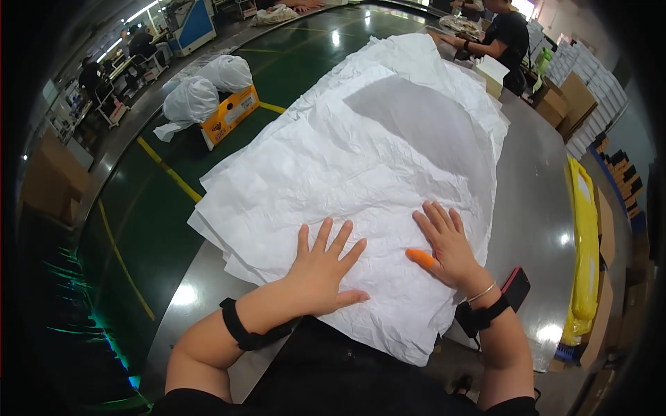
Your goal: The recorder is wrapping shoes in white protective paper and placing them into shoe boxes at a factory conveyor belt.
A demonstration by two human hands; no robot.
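Note:
A stack of large, crumpled white paper sheets lies across the metal table and the edge of the green belt. My left hand rests flat on its near part, fingers spread. To the right, my right hand also lies on the paper with its fingers stretched out and an orange cover over the thumb. Neither hand grips anything. The paper's near corner hangs over the table edge toward me. A grey shadow falls across the far right part of the sheets.
On the green belt at left, white wrapped bundles sit beside an orange box. A red-edged phone lies on the metal table. Yellow wrapped material stands along the right. Another person works at the far right.

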